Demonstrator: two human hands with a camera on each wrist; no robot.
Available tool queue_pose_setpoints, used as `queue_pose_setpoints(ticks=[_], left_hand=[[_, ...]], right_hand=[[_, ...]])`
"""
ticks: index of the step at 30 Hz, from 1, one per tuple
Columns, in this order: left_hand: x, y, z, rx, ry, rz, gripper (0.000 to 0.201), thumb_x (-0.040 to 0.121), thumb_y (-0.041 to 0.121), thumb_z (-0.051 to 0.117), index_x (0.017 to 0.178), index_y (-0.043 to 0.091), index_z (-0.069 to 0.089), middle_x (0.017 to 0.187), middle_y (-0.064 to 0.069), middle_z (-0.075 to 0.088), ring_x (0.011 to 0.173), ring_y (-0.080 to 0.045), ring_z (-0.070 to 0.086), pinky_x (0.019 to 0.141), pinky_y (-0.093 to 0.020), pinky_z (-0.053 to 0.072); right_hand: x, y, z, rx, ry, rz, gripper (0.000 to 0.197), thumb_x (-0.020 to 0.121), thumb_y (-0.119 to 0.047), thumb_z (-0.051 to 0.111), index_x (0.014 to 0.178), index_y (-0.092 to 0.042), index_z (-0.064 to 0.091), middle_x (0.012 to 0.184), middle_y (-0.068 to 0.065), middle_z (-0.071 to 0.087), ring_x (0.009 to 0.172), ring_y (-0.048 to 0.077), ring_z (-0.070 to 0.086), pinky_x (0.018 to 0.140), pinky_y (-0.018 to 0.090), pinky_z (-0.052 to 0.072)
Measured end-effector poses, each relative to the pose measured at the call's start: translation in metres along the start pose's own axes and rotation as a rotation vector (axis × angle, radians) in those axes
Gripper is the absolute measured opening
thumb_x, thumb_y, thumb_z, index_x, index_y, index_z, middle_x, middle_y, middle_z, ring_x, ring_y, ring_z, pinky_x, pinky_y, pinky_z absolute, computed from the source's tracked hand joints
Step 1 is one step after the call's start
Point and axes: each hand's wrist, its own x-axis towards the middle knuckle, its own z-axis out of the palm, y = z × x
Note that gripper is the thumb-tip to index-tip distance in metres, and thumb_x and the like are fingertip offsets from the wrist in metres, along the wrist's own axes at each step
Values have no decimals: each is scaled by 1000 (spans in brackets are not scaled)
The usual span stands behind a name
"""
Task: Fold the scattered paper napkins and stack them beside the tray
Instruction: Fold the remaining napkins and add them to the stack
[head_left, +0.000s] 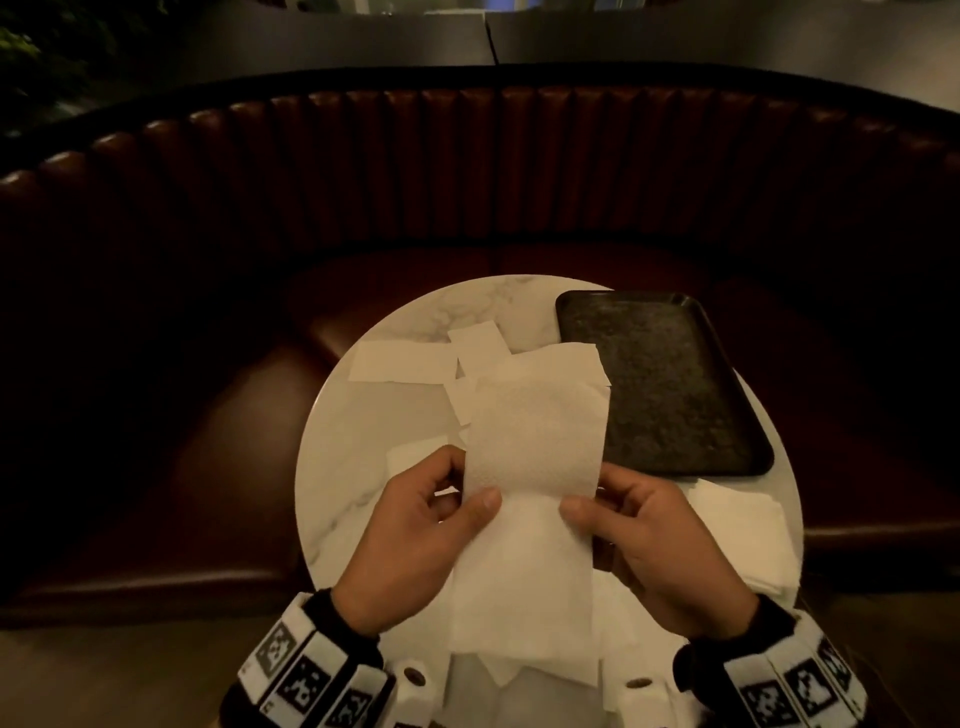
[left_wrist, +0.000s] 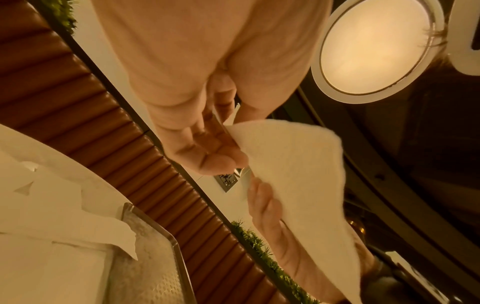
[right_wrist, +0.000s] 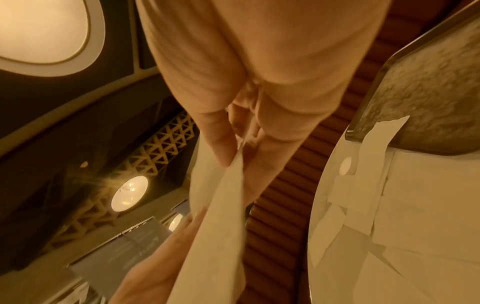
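I hold one white paper napkin up over the near half of the round marble table. My left hand pinches its left edge between thumb and fingers, and my right hand pinches its right edge. The napkin bends at the level of my thumbs, its far part lying back over the near part. The left wrist view shows the napkin at my left hand. In the right wrist view the napkin hangs from my right hand. Several loose napkins lie scattered on the table. A dark rectangular tray sits at the right.
A folded white stack lies on the table just in front of the tray, right of my right hand. More white paper lies under my wrists at the near edge. A curved brown leather bench wraps around the table.
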Motion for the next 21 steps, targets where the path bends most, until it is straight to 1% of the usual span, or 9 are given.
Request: queue_pose_setpoints(ticks=[4, 8, 10, 12, 14, 16, 17, 19, 21], left_hand=[[-1, 7, 1, 5, 29, 47, 14, 83, 10, 66, 94, 1, 62, 96, -21, 66, 80, -30, 71, 78, -47, 57], [1, 13, 2, 29, 39, 92, 12, 86, -4, 67, 88, 7, 65, 94, -21, 67, 83, -35, 70, 78, -46, 57], [2, 15, 2, 49, 39, 101, 19, 86, -16, 61, 85, 2, 65, 90, -20, 67, 82, -27, 67, 77, -41, 56], [4, 18, 2, 30, 44, 91, 18, 85, -21, 56, 80, -4, 62, 87, -19, 68, 81, -24, 67, 77, -37, 56], [6, 19, 2, -16, 51, 66, 17, 84, -21, 56, 79, -6, 60, 87, -20, 69, 80, -24, 67, 74, -35, 57], [7, 21, 5, -59, 67, 16, 16, 86, -18, 56, 80, -4, 61, 90, -22, 68, 79, -28, 65, 68, -34, 56], [7, 22, 6, -79, 71, -17, 14, 87, -15, 55, 83, -4, 62, 91, -24, 66, 78, -30, 63, 68, -36, 55], [8, 24, 10, -126, 72, -76, 11, 90, -10, 53, 89, -4, 62, 87, -27, 61, 72, -28, 59, 63, -31, 54], [8, 26, 14, -203, 73, -129, 14, 94, -6, 47, 92, -4, 61, 81, -22, 57, 65, -20, 57, 55, -22, 52]], right_hand=[[1, -7, -8, -2, -30, -11, 27, 86, 6, 56, 107, -5, 69, 103, 15, 74, 95, 30, 71, 74, 34, 59], [1, -12, -11, -30, 3, -85, 24, 78, -2, 62, 90, -14, 78, 98, 13, 75, 91, 29, 72, 76, 33, 59], [1, -13, -14, -68, 45, -116, 28, 83, 2, 61, 83, -18, 80, 93, 13, 76, 86, 30, 71, 75, 35, 57], [1, -14, -16, -148, 66, -116, 37, 90, 7, 54, 81, -18, 79, 88, 24, 71, 76, 33, 59, 72, 40, 46], [-1, -16, -17, -170, 77, -108, 39, 93, 7, 49, 81, -16, 79, 73, 25, 67, 61, 24, 51, 62, 31, 41], [-4, -20, -16, -171, 79, -108, 40, 94, 9, 45, 80, -10, 77, 55, 4, 63, 43, 7, 45, 43, 17, 36], [-5, -24, -15, -156, 77, -110, 38, 94, 11, 43, 81, -5, 75, 53, -2, 63, 39, 2, 45, 39, 13, 34], [-7, -26, -14, -102, 68, -119, 31, 92, 13, 42, 88, 5, 71, 51, -5, 64, 38, 1, 53, 39, 7, 37], [-7, -28, -13, -90, 59, -140, 28, 92, 15, 41, 92, 7, 69, 50, -5, 64, 40, 0, 55, 40, 6, 38]])
